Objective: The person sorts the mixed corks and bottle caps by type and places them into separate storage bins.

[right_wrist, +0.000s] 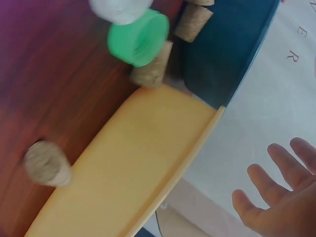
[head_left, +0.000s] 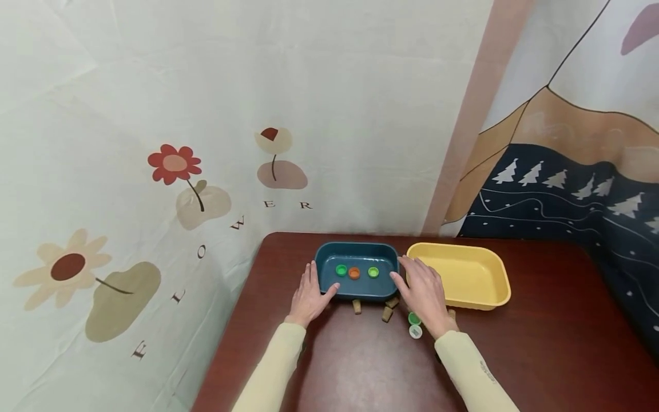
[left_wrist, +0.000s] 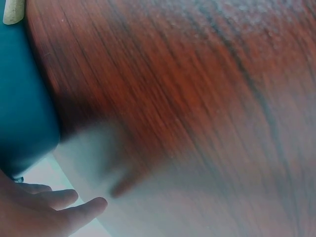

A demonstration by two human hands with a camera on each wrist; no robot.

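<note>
Left grip (head_left: 308,296) and right grip (head_left: 426,290) — both spread wide — flank a glossy, round-cornered blue tray (head_left: 360,289) of round caps (head_left: 354,273).

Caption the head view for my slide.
Left hand and right hand flank a blue tray holding three caps, yellow tray alongside.

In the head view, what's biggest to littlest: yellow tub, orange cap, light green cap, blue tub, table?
1. Table
2. Yellow tub
3. Blue tub
4. Orange cap and light green cap: too alike to rank
</note>
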